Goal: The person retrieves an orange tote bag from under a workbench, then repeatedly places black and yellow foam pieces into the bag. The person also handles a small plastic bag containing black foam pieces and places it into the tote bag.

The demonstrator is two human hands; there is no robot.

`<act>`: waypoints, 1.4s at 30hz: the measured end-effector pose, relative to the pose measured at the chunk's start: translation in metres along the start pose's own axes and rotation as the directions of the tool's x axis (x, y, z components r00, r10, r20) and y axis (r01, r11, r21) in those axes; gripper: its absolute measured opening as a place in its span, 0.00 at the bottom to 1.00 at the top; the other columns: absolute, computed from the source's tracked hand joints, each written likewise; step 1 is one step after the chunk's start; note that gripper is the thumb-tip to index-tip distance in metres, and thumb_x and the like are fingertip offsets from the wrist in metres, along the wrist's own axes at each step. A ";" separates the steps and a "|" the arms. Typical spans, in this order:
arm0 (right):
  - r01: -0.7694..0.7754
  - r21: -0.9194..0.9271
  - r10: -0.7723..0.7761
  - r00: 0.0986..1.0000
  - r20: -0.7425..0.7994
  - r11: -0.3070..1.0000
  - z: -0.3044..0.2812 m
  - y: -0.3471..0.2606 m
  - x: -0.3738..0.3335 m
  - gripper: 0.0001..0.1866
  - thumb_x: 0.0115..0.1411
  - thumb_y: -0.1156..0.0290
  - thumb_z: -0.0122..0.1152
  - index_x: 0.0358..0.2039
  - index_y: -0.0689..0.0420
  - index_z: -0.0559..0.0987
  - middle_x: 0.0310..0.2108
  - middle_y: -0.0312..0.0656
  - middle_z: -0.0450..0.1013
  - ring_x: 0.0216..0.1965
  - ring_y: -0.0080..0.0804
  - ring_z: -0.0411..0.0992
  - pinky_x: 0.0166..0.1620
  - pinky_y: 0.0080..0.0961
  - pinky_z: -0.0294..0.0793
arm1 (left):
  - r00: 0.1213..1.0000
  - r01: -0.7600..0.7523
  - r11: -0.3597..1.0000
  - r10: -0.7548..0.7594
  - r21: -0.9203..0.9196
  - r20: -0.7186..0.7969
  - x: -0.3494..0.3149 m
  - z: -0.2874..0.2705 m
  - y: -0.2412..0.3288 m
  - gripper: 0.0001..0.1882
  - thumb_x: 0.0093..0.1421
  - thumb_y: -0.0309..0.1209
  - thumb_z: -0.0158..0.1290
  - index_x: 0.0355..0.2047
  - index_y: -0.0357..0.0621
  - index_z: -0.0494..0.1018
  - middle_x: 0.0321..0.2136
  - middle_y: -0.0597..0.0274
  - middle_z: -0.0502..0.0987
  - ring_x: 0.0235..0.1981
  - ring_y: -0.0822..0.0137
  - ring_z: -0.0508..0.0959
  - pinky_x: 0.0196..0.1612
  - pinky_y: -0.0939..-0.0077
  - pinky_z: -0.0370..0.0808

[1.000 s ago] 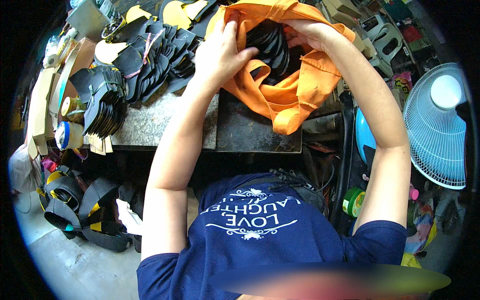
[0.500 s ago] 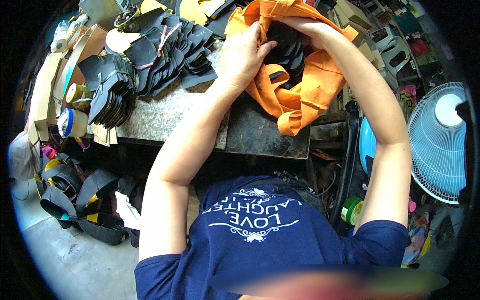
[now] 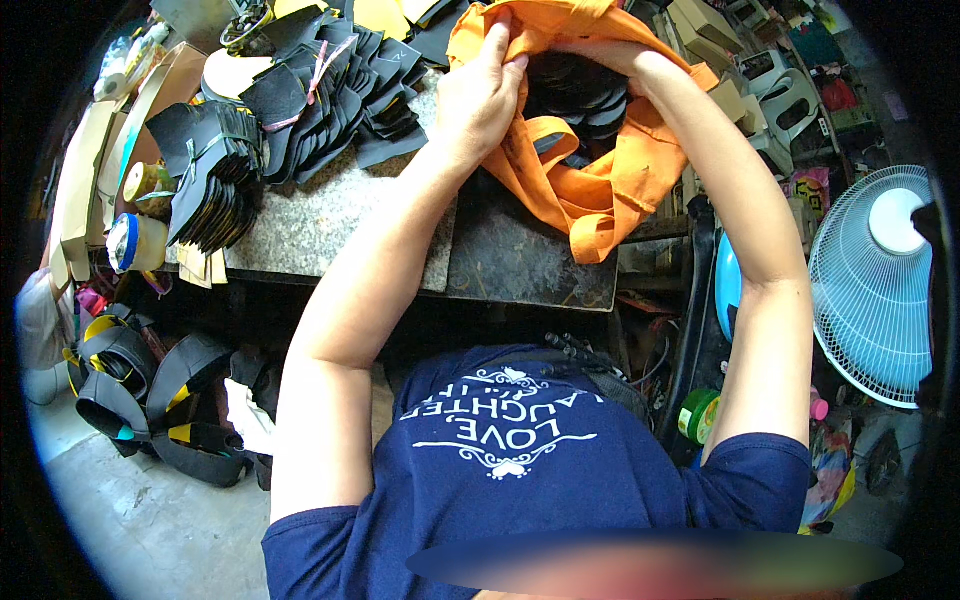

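Here, item: orange cloth bag (image 3: 600, 190), lying on the far right part of the desk (image 3: 330, 225), mouth turned toward the person, partly over a dark slab (image 3: 520, 260); contents: a heap of black cut pieces (image 3: 580, 95), flat and curved, visible in the opening.

Left hand (image 3: 480, 95): fingers curled and pressed together, pinching the upper rim of the bag; grip closed on cloth only.

Right hand (image 3: 600, 55): reached across the top of the bag, wrist bent; fingers mostly hidden by the orange cloth, so whether spread or closed could not be told; it touched the rim.

Handling note, as judgement: the mouth was best kept taut between both hands and held level, so that the loose pieces stayed inside; a firm pinch on the hem rather than on the soft wall would have given better control.

Nearby: bundles of black pieces (image 3: 215, 175) at the left of the desk; a white fan (image 3: 875, 285) to the right.
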State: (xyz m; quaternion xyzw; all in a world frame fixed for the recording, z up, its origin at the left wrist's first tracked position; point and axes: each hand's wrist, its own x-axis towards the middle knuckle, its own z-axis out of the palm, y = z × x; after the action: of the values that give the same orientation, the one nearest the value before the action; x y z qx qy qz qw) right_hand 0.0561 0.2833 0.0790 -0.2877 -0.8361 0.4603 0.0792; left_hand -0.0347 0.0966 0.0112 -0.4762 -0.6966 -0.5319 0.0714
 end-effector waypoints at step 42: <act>0.014 0.203 -0.011 1.000 -0.012 0.979 -0.010 0.020 -0.189 0.51 0.46 0.60 0.74 0.67 0.66 0.60 0.60 0.49 0.67 0.60 0.34 0.67 0.64 0.30 0.64 | 0.978 -0.199 0.931 0.167 0.306 0.127 -0.016 -0.003 -0.007 0.17 0.51 0.25 0.50 0.42 0.29 0.72 0.56 0.38 0.69 0.55 0.39 0.71 0.57 0.51 0.70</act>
State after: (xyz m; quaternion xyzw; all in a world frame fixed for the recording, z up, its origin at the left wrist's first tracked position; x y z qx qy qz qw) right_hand 0.2239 0.1938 0.0928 -0.2752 -0.7860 0.5413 0.1155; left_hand -0.0329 0.0852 -0.0018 -0.5471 -0.7283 -0.3797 0.1618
